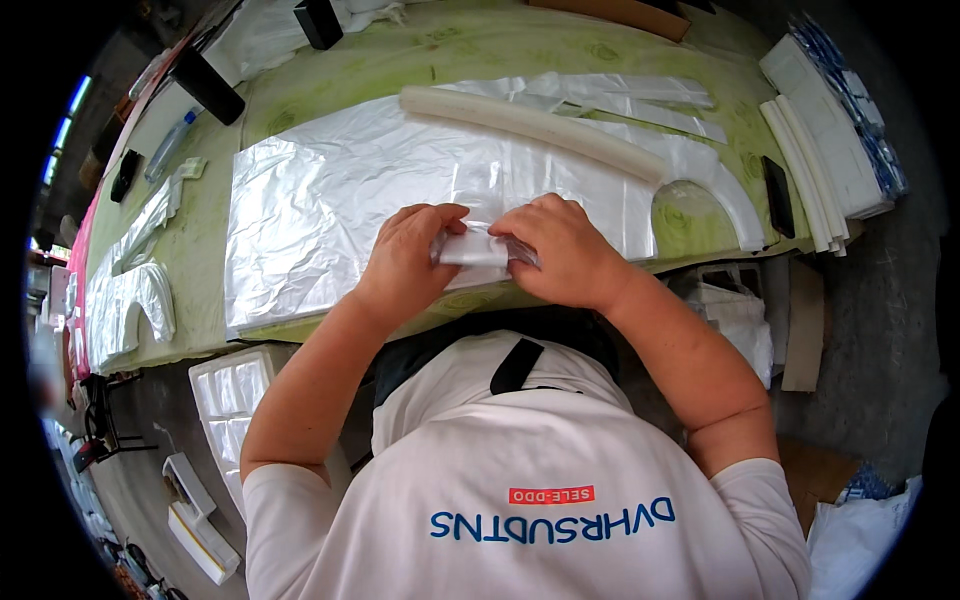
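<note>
Near the table's front edge, my left hand [408, 258] and my right hand [565, 250] are closed on the two ends of a small folded bundle of clear plastic [475, 250]. A plain whitish band shows across its middle between my fingers; its ends are hidden in my hands. Under and beyond it lies a flat stack of shiny translucent plastic bags [310, 215], with curved handle cut-outs at the right end. Across the far part of the stack rests a long white tube [530, 128], apart from both hands.
A green patterned cloth [520, 45] covers the table. More plastic bags [135, 290] lie left, near a bottle [170, 147] and a black box [207, 85]. A dark phone [778, 197] and white tubes [803, 170] are right. A white foam tray [228, 400] stands below the table.
</note>
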{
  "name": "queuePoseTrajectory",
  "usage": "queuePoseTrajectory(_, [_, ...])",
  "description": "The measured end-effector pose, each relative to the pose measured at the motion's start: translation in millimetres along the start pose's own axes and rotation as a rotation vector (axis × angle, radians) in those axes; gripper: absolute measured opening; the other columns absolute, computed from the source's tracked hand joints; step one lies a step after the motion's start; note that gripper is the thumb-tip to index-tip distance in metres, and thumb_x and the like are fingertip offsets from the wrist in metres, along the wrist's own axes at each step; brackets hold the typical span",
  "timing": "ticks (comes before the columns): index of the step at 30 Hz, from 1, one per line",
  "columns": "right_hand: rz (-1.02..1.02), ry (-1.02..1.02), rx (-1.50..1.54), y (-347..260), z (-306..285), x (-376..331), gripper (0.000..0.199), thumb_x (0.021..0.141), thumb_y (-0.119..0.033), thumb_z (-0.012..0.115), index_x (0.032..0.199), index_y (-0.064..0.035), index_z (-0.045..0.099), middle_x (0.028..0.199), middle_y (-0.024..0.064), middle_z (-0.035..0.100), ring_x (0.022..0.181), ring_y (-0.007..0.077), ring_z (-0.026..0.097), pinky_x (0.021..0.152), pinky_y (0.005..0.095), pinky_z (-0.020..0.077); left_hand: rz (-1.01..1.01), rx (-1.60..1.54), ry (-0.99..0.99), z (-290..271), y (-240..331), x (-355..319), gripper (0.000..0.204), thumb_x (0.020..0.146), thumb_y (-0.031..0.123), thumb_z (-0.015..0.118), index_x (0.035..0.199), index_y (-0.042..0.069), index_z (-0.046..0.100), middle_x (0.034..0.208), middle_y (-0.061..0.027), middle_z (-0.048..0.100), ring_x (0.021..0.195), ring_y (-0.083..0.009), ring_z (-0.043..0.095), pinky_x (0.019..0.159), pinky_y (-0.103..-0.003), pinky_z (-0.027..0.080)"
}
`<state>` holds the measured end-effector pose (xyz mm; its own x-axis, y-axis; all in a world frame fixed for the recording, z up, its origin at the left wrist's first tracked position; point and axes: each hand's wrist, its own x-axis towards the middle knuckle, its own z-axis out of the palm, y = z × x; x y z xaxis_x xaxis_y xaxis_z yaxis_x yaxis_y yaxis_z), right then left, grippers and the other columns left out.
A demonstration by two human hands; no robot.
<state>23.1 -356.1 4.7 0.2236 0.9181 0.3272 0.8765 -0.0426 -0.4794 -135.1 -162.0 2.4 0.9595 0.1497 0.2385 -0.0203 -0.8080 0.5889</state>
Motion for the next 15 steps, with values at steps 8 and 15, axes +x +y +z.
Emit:
queuePoseTrajectory(8, [0.292, -0.069, -0.105, 3, 11, 31, 0.029, 0.089, -0.029, 0.059, 0.088, -0.0056, 0.076, 0.093, 0.0177, 0.07, 0.095, 0.0384, 0.066, 0.088, 0.0493, 0.0527, -0.349, -0.13, 0.155, 11, 4, 16, 0.047, 0.089, 0.015, 0.068, 0.131, 0.002, 0.054, 0.086, -0.0122, 0.071, 0.087, -0.0325, 0.069, 0.081, -0.044, 0.053])
queuePoseTrajectory(15, [0.415, -0.168, -0.15, 5, 11, 47, 0.034, 0.093, -0.03, 0.053, 0.086, -0.0016, 0.071, 0.096, 0.0205, 0.069, 0.095, 0.0414, 0.064, 0.087, 0.0498, 0.0517, -0.49, -0.165, 0.137, 3, 11, 26, 0.054, 0.088, 0.017, 0.068, 0.136, 0.003, 0.049, 0.099, -0.0138, 0.069, 0.097, -0.0336, 0.067, 0.088, -0.045, 0.052])
